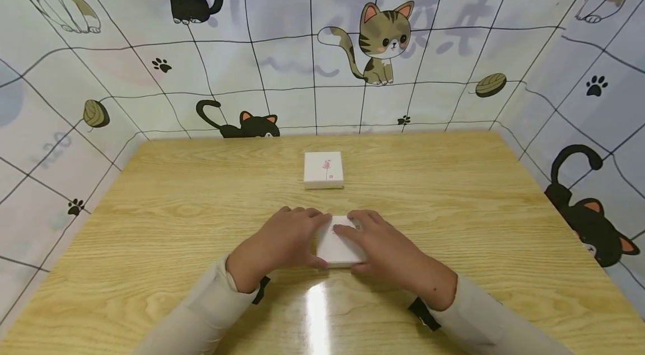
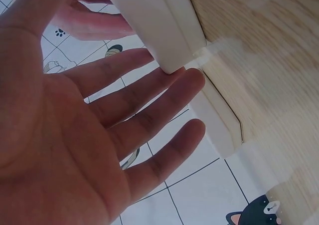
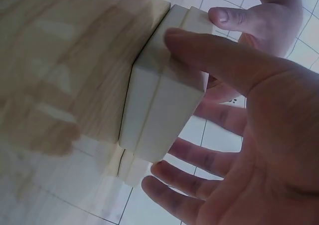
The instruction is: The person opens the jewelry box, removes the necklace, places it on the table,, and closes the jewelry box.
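Note:
A small white lidded box [image 1: 339, 248] lies flat on the table between both hands. My left hand [image 1: 284, 240] holds its left side, thumb at the near corner and a fingertip at the far corner; the other fingers extend loosely in the left wrist view. From the right, my right hand [image 1: 393, 251] grips the same box, its thumb on the near side and fingers toward the far side, one finger lying over the top. A seam runs round the box's sides [image 3: 159, 100] in the right wrist view. The fingers partly cover the printed top.
Another white box [image 1: 323, 171], with a pink flower print, stands farther back on the wooden table [image 1: 201, 187]. Cloth walls [image 1: 287, 64] with cat drawings and grid lines enclose the table's back and sides. Light glares off the table's near part.

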### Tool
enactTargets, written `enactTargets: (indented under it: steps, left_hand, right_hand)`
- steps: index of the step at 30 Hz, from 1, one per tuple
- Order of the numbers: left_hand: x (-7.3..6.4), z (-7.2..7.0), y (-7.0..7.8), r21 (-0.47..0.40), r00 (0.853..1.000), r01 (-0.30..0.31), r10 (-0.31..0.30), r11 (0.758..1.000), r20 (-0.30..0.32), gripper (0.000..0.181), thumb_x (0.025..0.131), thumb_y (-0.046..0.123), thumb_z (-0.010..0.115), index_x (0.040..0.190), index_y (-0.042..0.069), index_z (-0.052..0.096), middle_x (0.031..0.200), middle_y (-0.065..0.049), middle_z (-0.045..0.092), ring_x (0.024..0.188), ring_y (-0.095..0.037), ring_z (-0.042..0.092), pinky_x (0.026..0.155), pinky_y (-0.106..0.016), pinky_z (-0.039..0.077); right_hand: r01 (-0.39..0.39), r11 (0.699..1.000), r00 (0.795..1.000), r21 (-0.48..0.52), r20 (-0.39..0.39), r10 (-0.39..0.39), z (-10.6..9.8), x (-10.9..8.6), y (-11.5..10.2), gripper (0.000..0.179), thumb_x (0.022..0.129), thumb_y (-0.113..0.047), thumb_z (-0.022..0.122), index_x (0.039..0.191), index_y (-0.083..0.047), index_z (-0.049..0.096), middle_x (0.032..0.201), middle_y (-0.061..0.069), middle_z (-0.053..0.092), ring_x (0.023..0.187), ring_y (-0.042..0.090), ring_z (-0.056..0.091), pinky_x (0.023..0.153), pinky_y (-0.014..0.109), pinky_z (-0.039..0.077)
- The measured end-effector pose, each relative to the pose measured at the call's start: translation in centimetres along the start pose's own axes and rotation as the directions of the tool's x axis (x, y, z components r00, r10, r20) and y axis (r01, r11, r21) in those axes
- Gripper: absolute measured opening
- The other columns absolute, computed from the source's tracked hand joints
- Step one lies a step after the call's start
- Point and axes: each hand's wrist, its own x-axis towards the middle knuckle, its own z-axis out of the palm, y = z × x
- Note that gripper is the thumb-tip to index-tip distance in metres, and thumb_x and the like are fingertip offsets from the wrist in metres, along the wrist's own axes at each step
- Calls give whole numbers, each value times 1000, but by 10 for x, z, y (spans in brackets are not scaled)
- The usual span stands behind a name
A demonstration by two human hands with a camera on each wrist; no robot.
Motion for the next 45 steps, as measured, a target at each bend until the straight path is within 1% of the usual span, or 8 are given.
enactTargets:
  steps: [6,9,17,23,27,36,41,45]
  left_hand:
    - [1,2,0,-26,1000,2,-2,1000,8,90,71,57,84,143,13,54,136,-5,63,117,-25,63,94,-47,50]
    - [2,1,-1,-11,1000,2,-2,1000,12,90,71,57,84,143,14,53,136,-5,63,120,-24,63,95,-47,50]
    - [-1,-1,-2,-7,1000,-26,26,1000,1,90,70,56,85,142,12,54,131,-8,64,120,-27,61,99,-49,49]
    - [1,2,2,-47,1000,-21,22,999,11,96,69,55,87,146,13,49,130,-6,63,118,-26,58,104,-47,46]
    - [2,5,5,-48,999,-27,29,998,34,101,68,55,87,149,14,45,133,-4,61,119,-26,57,104,-47,46]
    - [0,6,10,-46,999,-38,40,998,35,105,68,55,88,151,14,40,137,-6,57,122,-27,55,103,-49,46]
    - [0,7,7,-48,998,-56,56,997,17,103,69,54,87,152,16,39,134,-4,58,117,-24,56,102,-46,47]
    - [1,8,6,-40,999,-44,44,998,11,100,70,54,86,151,16,41,134,-5,58,120,-25,56,102,-48,47]
  right_hand:
    - [-124,981,990,148,80,113,-5,-1,5,92,73,-20,89,150,-9,40,146,11,44,134,28,43,102,44,46]
    - [-167,972,982,168,117,149,-7,1,9,102,73,-23,90,156,-10,31,146,10,44,132,28,44,105,46,43]
    - [-164,971,978,174,161,136,-5,8,15,118,71,-28,92,161,-12,18,141,10,47,121,23,50,101,43,46]
    - [-182,959,970,217,200,139,-5,9,16,118,71,-27,91,161,-11,16,141,9,45,113,19,50,97,39,47]
    - [-190,958,965,214,223,142,-3,6,15,119,72,-30,91,160,-7,15,146,10,43,115,20,51,99,40,46]
    - [-157,972,972,174,200,121,0,3,15,117,68,-36,92,157,-2,23,141,10,47,108,20,53,96,45,46]
    - [-175,968,968,181,209,136,0,3,15,119,69,-37,91,158,-5,20,145,10,46,115,21,53,100,48,44]
    - [-198,968,966,158,200,165,1,4,18,117,68,-40,91,158,-5,23,144,12,47,120,24,53,102,52,42]
